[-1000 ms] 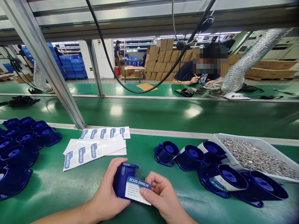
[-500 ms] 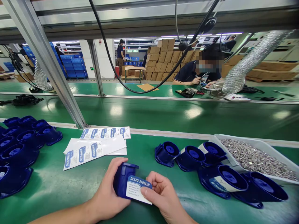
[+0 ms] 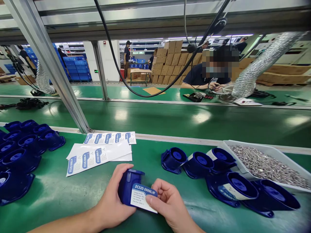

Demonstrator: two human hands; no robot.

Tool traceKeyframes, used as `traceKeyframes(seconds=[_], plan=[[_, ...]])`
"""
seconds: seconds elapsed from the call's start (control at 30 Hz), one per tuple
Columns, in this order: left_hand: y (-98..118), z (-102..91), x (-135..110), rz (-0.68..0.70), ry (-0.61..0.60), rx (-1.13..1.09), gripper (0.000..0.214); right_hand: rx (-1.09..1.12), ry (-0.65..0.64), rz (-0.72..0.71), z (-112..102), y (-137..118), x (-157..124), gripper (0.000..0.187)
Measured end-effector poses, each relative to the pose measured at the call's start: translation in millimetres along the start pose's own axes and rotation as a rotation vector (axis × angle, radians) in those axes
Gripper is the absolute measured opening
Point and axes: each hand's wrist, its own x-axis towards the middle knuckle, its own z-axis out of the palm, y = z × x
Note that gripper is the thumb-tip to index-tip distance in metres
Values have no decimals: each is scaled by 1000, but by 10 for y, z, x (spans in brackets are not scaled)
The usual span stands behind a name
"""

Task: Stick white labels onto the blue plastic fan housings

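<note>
My left hand [image 3: 112,202] is wrapped around a dark blue plastic housing [image 3: 128,184] held low at the centre of the green bench. My right hand [image 3: 167,204] presses a white-and-blue label [image 3: 142,197] reading DC52Q-5000L/H against the housing's side, thumb and fingers pinched on the label's right edge. Sheets of the same labels [image 3: 97,157] lie on the mat just beyond my left hand.
Several blue housings [image 3: 21,149] are clustered at the left, and labelled ones [image 3: 218,174] lie at the right. A white tray of small metal screws [image 3: 264,163] sits at the far right. A green conveyor [image 3: 170,118] runs behind. Across it a person works at another bench.
</note>
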Motion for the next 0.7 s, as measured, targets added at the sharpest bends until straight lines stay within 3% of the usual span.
traceKeyframes(seconds=[0.7], plan=[[3, 3, -2, -20, -3, -15, 96, 2, 4, -12, -2, 4, -5, 57]])
